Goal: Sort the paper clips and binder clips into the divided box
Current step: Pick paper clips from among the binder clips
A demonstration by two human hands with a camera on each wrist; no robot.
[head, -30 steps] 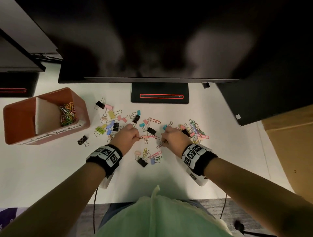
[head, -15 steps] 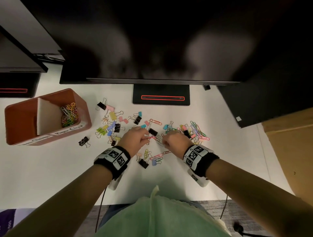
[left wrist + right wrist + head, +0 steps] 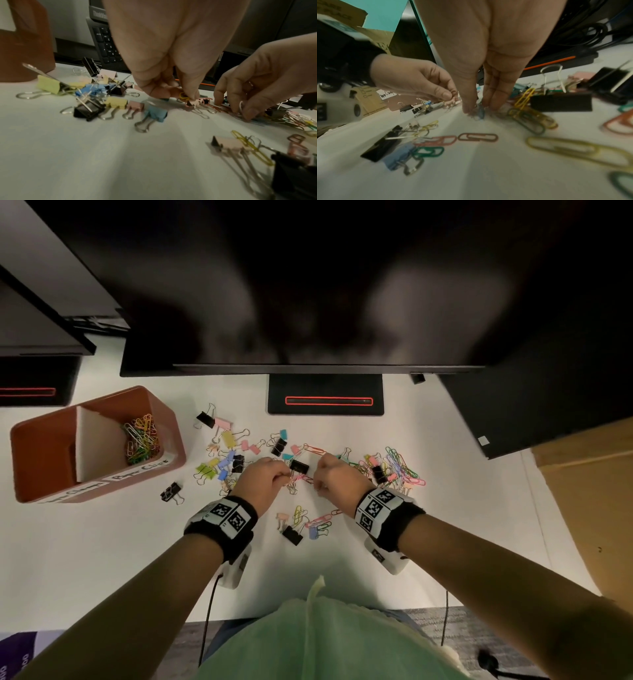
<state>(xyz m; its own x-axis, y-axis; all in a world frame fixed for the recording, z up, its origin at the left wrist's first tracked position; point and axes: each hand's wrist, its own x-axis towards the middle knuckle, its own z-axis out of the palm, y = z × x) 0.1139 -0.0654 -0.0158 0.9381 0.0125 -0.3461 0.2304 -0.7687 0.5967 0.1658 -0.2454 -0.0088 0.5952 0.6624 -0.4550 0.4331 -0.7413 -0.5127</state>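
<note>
Coloured paper clips and binder clips (image 3: 226, 460) lie scattered on the white desk (image 3: 102, 559). My left hand (image 3: 286, 475) pinches a yellow paper clip (image 3: 183, 95) just above a pink binder clip (image 3: 195, 103). Close to its right, my right hand (image 3: 317, 482) pinches a blue paper clip (image 3: 481, 111) at the desk surface, with a white clip (image 3: 241, 106) tucked in its curled fingers. A black binder clip (image 3: 298, 466) sits between the two hands. The brown divided box (image 3: 34, 446) stands at the far left. Its right compartment holds paper clips (image 3: 142, 438).
A dark monitor (image 3: 308, 285) overhangs the back of the desk, with its black stand base (image 3: 325, 395) behind the clips. Cardboard (image 3: 589, 508) lies at the right edge. One black binder clip (image 3: 171, 492) lies alone near the box. Another small cluster of clips (image 3: 305, 522) lies between my wrists.
Both hands have drawn closer together at the middle of the pile, the left shifting right and the right shifting left. The box and the scattered clips have not moved.
</note>
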